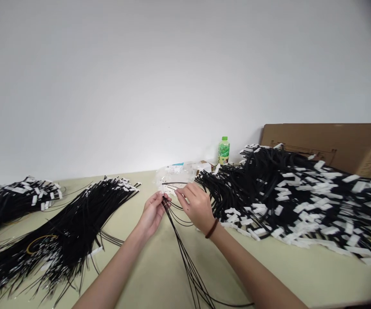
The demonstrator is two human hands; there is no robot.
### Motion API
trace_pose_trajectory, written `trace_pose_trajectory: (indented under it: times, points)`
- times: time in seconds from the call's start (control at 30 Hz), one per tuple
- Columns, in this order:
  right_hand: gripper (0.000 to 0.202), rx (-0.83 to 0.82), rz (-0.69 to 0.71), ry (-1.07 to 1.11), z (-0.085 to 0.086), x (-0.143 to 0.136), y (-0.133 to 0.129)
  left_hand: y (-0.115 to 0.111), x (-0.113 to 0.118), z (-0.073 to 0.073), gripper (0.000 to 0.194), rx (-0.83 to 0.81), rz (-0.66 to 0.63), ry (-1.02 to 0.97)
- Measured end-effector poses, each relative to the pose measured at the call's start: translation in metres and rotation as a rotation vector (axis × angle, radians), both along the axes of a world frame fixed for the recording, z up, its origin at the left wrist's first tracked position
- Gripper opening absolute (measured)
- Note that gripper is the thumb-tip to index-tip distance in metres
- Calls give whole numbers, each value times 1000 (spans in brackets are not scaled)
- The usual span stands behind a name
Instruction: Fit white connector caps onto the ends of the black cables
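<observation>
Several thin black cables [180,244] hang from the fingers of my left hand [154,211], which is closed on their upper ends near the middle of the table. Just to its right, my right hand [198,205] has its fingers pinched around thin black cable ends beside a clear plastic bag [175,175]. A brown band circles my right wrist. The cables fan out downward across the pale green table [153,274] toward the front edge of the view. Small end pieces between my fingers are too tiny to make out.
A large heap of black cables with white tags [262,184] covers the right side. Two more cable bundles lie at the left, the nearer one [88,210] slanting forward. A green-capped bottle [224,151] and a cardboard box [317,143] stand at the back.
</observation>
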State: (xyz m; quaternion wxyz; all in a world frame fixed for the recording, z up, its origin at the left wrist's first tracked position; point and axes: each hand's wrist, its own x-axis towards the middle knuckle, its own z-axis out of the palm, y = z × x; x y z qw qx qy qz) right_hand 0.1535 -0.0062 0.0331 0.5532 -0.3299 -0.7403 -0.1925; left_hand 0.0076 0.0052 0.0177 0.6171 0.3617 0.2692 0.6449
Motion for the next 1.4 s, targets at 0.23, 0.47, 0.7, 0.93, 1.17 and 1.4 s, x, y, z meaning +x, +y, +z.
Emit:
trace_pose_trajectory:
  times: [0.23,0.47,0.7,0.93,1.17,1.4]
  points:
    - [20,-45,-32,85,3,4,2,10,-11,1,15,-67,219,-65]
    - [22,-92,60,327,-1,1,0,17,-25,1,21,-147,511,-104]
    - [21,-26,38,686,12,17,2,14,-21,-1,12,-104,389,-7]
    - [19,129,-86,495,19,25,6,9,-14,-2,14,-43,96,94]
    - [15,167,-193,409,20,28,7,4,-9,-2,14,-66,-68,203]
    - [19,119,-35,223,16,15,-1,4,-8,-3,10,-87,-57,215]
